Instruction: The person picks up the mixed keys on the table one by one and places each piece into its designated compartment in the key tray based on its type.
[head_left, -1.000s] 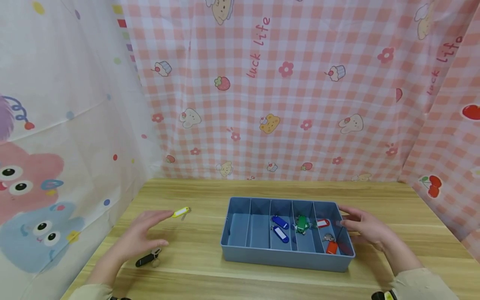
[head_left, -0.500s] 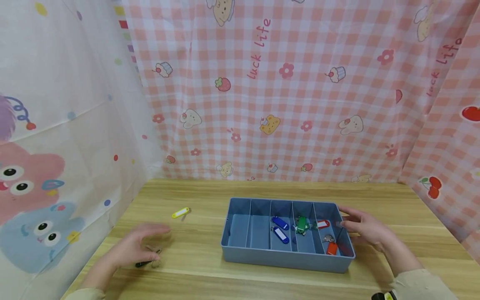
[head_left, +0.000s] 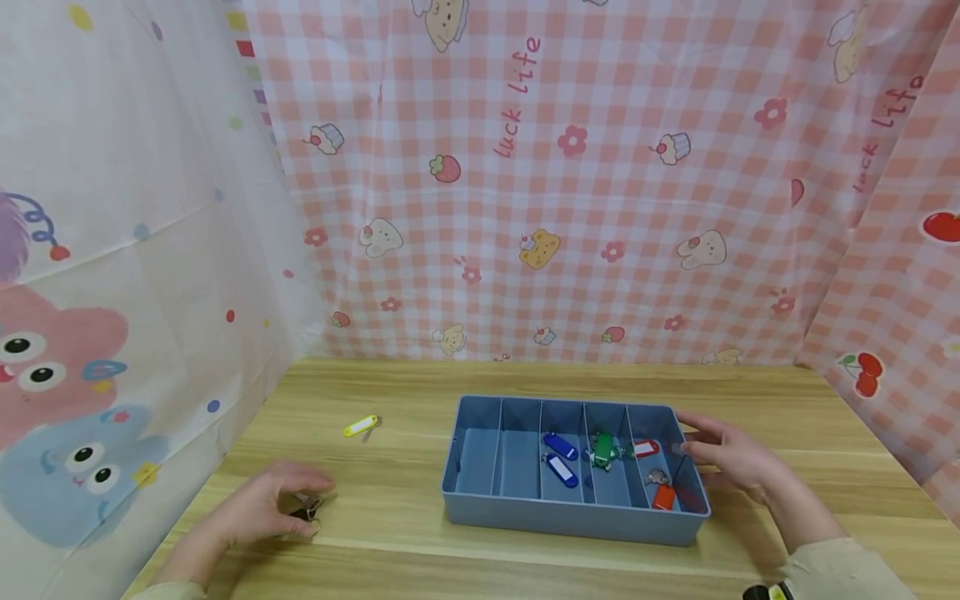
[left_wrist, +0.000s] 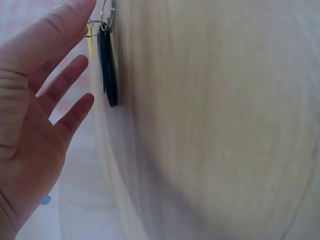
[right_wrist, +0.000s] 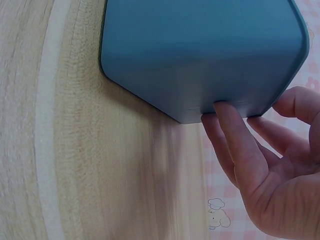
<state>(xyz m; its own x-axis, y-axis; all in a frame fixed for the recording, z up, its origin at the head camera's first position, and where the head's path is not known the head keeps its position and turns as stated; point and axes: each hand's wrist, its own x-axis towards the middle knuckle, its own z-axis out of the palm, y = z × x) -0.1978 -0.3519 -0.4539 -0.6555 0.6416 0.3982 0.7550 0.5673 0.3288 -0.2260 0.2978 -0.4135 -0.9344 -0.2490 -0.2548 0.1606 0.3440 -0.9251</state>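
My left hand (head_left: 262, 504) is around a black key tag (left_wrist: 109, 75) with metal rings and a key, on the left of the table. A gap shows between its thumb and fingers; in the left wrist view the fingers are spread and the thumb is near the rings. Farther back lies a yellow key tag (head_left: 361, 426) with a key. My right hand (head_left: 731, 454) holds the right end of a blue-grey divided box (head_left: 570, 517), thumb over the rim and fingertips (right_wrist: 225, 107) against the outer wall.
Inside the box, two blue key tags (head_left: 561, 469) lie in the middle compartment. A green key tag (head_left: 603, 448) is in the one to its right. The rightmost holds a red-framed tag (head_left: 646, 448) and an orange-red tag (head_left: 663, 497). Patterned cloths (head_left: 570, 192) enclose the wooden table (head_left: 405, 550).
My left hand has moved down and back from near the yellow tag to the black key tag, its thumb and fingers drawing closer round it. The right hand and box have stayed put.
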